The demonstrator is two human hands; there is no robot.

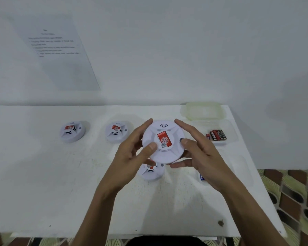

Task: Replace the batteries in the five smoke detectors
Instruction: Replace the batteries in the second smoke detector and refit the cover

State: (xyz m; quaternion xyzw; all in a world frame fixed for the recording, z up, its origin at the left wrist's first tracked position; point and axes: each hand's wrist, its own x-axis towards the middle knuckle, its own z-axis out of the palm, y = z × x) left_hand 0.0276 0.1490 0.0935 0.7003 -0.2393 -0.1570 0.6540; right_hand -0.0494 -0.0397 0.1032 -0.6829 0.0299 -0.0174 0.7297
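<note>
I hold a round white smoke detector (164, 137) with a red sticker face up above the table, between both hands. My left hand (137, 150) grips its left rim, thumb on the face. My right hand (194, 148) clasps the right rim and underside. Another detector (150, 173) lies on the table just below the held one, partly hidden by my left hand. Two more detectors (72, 131) (116, 131) sit further left. Several black-and-red batteries (216, 134) lie in a clear tray (231, 134) at the right.
A translucent lid (203, 110) rests at the table's back right. A small blue object (202, 177), partly hidden by my right wrist, lies on the white table (43, 174). A printed sheet (57, 50) hangs on the wall. The table's right edge borders patterned floor.
</note>
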